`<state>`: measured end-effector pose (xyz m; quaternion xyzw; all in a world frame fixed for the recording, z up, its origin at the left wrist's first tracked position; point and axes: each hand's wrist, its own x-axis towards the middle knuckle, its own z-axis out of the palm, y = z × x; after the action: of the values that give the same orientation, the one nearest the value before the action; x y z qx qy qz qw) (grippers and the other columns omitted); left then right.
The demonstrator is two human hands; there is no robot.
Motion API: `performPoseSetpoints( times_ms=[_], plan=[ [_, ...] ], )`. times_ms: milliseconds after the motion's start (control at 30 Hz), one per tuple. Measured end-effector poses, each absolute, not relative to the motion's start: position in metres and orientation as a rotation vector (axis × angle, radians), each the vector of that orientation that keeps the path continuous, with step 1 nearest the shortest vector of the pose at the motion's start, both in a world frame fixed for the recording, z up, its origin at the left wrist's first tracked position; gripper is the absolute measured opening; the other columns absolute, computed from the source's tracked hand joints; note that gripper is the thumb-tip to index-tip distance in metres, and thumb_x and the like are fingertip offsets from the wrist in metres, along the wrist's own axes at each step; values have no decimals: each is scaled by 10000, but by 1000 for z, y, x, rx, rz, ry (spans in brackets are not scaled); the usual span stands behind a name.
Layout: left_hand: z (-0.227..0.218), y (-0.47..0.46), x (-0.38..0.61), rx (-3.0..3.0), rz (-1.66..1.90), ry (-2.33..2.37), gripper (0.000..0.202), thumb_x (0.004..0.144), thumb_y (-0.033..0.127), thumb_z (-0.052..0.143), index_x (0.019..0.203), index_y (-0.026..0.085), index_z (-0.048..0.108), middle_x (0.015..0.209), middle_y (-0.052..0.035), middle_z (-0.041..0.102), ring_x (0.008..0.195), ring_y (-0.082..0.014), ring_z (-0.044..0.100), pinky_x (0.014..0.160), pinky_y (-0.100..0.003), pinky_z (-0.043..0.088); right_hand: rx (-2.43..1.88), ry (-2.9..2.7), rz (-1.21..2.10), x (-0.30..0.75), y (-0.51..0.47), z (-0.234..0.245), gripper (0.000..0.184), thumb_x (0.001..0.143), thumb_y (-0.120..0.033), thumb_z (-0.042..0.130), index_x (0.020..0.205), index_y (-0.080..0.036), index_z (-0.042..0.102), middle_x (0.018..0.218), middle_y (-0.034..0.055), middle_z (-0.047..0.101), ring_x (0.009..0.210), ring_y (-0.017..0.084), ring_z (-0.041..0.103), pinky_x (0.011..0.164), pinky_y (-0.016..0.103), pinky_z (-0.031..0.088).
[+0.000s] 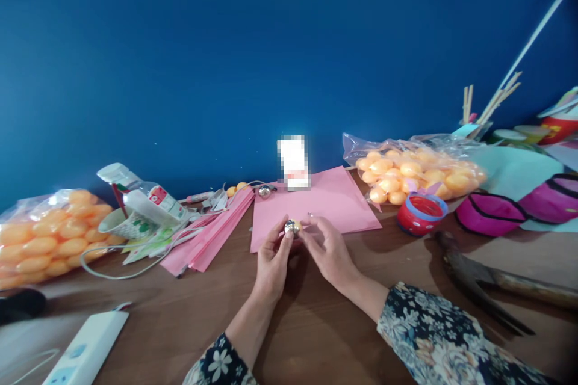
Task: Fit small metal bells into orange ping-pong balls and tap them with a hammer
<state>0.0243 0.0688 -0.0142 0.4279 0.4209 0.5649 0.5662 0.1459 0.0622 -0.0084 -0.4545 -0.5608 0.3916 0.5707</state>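
Note:
Between my two hands is a small shiny silver ball (293,227), with some yellow showing at its right side. My left hand (273,261) pinches the ball between thumb and fingers on the left. From the right, the thumb and fingertips of my right hand (327,249) close on the same ball. Both hands are just over the front edge of a pink paper sheet (311,195) on the brown table (203,325). Another shiny silver piece (264,191) lies at the sheet's back left corner.
Bags of orange balls lie left (54,237) and right (415,171). Pink strips (217,234), a bottle (156,198) in a cup (120,225) and a power strip (88,349) are left. A red cup (419,213), purple pouches (490,213) and a wooden-handled tool (519,286) are right.

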Motion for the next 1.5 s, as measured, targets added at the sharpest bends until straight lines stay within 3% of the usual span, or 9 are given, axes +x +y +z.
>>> performPoseSetpoints(
  times_ms=[200, 367, 567, 1000, 1233, 1500],
  plan=[
    [-16, 71, 23, 1070, 1390, 1090, 405, 723, 350, 617, 1092, 193, 564, 1010, -80, 648, 890, -191, 622, 758, -309, 512, -1086, -1388, 843, 148, 60, 0, 162, 828, -308, 508, 917, -197, 586, 911, 47, 651, 872, 180, 622, 768, 283, 512],
    [-18, 71, 23, 1043, 1375, 1080, 452, 740, 356, 600, 1156, 187, 551, 1140, -105, 603, 978, -216, 590, 784, -300, 498, -1080, -1402, 848, 149, 61, -1, 158, 838, -301, 498, 896, -191, 596, 848, 37, 662, 813, 171, 633, 743, 275, 513],
    [-18, 70, 24, 1025, 1373, 1019, 487, 754, 334, 591, 1212, 199, 499, 1139, -98, 603, 1078, -239, 541, 855, -351, 477, -1089, -1409, 678, 148, 63, -7, 137, 827, -250, 518, 939, -189, 568, 953, 60, 625, 869, 172, 610, 755, 281, 518],
    [-20, 71, 23, 958, 1357, 1000, 496, 764, 364, 564, 1220, 179, 498, 1071, -93, 638, 847, -176, 633, 753, -302, 506, -1093, -1481, 649, 149, 62, -6, 105, 839, -233, 498, 880, -182, 581, 864, 46, 626, 789, 157, 606, 740, 274, 507],
    [-21, 71, 23, 1068, 1356, 1077, 475, 771, 370, 550, 1204, 178, 515, 1123, -97, 616, 926, -186, 607, 780, -297, 493, -1117, -1459, 663, 149, 63, -8, 106, 843, -235, 486, 856, -182, 576, 836, 48, 639, 750, 159, 613, 713, 277, 508],
    [-16, 67, 22, 1155, 1308, 1214, 490, 772, 408, 531, 1192, 157, 527, 1009, -96, 660, 803, -176, 624, 690, -287, 508, -1158, -1441, 651, 148, 60, -9, 97, 838, -214, 495, 859, -181, 585, 849, 54, 647, 783, 169, 617, 726, 276, 501]
  ],
)
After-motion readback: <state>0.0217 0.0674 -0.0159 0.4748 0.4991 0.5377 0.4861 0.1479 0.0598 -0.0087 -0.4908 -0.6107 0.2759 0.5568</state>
